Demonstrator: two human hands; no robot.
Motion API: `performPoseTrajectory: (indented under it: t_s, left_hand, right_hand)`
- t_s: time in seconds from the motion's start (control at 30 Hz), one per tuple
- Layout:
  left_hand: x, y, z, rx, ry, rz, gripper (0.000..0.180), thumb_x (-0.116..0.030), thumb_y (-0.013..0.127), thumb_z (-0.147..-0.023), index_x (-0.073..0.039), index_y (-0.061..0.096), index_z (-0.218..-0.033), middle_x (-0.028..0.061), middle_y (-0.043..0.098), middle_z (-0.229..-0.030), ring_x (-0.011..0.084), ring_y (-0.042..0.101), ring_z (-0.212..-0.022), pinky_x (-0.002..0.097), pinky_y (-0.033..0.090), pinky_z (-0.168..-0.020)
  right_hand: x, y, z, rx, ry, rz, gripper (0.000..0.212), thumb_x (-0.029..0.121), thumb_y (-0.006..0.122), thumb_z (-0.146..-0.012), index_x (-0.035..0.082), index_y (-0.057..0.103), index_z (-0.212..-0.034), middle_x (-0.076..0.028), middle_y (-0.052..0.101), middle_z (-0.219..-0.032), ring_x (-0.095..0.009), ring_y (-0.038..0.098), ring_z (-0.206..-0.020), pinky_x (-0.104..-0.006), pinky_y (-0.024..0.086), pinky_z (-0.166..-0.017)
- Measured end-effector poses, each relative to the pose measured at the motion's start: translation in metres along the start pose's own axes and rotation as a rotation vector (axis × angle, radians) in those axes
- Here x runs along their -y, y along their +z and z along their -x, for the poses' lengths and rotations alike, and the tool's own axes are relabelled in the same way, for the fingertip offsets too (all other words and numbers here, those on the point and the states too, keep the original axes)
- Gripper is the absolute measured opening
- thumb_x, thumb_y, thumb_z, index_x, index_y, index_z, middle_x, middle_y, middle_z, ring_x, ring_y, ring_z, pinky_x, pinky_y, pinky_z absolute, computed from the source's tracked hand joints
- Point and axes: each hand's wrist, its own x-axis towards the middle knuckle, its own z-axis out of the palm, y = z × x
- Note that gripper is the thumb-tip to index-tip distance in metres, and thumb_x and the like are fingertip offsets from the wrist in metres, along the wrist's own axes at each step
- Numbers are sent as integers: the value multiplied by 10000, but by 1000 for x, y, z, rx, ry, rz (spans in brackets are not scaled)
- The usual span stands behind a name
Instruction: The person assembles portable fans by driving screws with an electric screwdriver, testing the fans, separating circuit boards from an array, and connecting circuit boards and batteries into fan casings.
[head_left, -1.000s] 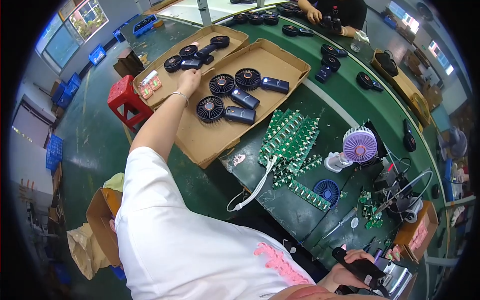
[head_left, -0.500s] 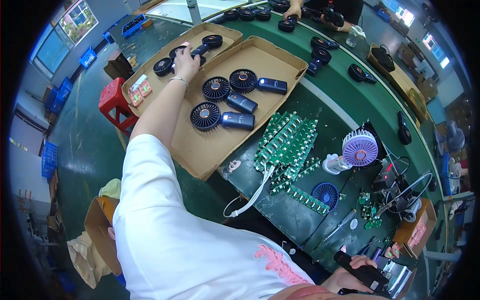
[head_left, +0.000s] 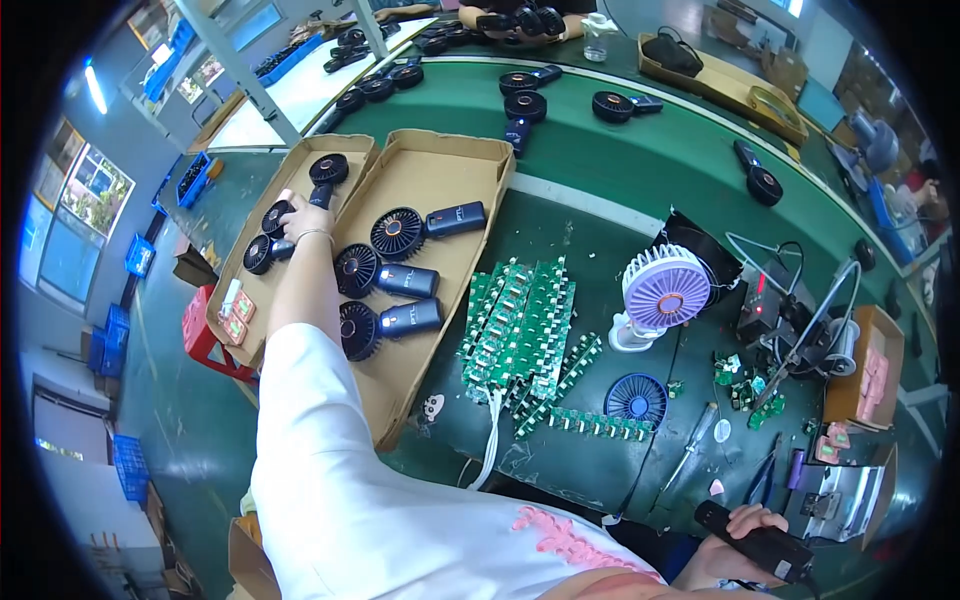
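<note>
My left hand (head_left: 308, 220) reaches into the left cardboard tray (head_left: 240, 290), its fingers closed over a black handheld fan (head_left: 276, 216) whose handle is mostly hidden beneath them. Close by in that tray lie two more black fans, one (head_left: 328, 167) beyond the hand and one (head_left: 258, 254) nearer me. At the lower right, my right hand (head_left: 745, 530) grips a black bar-shaped device (head_left: 752, 545) with a small white label; its exact kind does not show. Three dark handheld fans (head_left: 397, 233) rest in the right cardboard tray (head_left: 450, 155), their handles pointing right.
Green circuit board strips (head_left: 520, 330) with white cables cover the bench middle. Right of them stand a purple-and-white fan (head_left: 665, 293), a blue round grille (head_left: 637, 400), a screwdriver (head_left: 690, 450) and a soldering stand (head_left: 800, 340). Beyond runs a green conveyor (head_left: 590, 150) carrying fans; another person works there.
The view has swung, so the trays sit lower and further left. My left hand stays over the same fan, and the right hand still grips the black device.
</note>
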Motion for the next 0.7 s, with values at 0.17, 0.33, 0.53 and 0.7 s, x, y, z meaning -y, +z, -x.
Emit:
performPoseTrajectory:
  t_s: [0.17, 0.33, 0.53, 0.7]
  left_hand:
    - [-15, -9, 8, 98, 105, -85, 395, -333, 508, -879, -116, 608, -1193, 173, 633, -1195, 359, 585, -1155, 450, 470, -949]
    - [-5, 12, -18, 206, 172, -61, 544, -462, 527, -850, -63, 608, -1211, 182, 626, -1205, 307, 592, -1153, 396, 445, -988]
    - [27, 19, -32, 478, 21, 68, 840, -690, 540, -741, -76, 554, -1314, 173, 509, -1369, 333, 425, -1317, 405, 309, -1093]
    - [40, 7, -22, 367, 17, 228, 756, -623, 485, -777, -74, 579, -1288, 206, 514, -1355, 442, 374, -1310, 439, 292, -1089]
  right_hand:
    - [-2, 0, 4, 26, -61, 119, 765, 759, 318, -859, 34, 547, -947, -33, 464, -537, -139, 431, -492, -270, 369, -523]
    - [-4, 8, 2, -2, -52, 66, 753, 745, 317, -873, 31, 544, -945, -33, 461, -530, -133, 435, -485, -264, 367, -512]
    - [-6, 0, 0, 2, -33, 27, 733, 723, 325, -886, 25, 546, -931, -37, 460, -521, -129, 438, -474, -246, 362, -466]
    - [-4, -1, -4, -40, -16, 9, 753, 740, 278, -885, 27, 516, -916, -36, 449, -501, -143, 423, -444, -251, 367, -454]
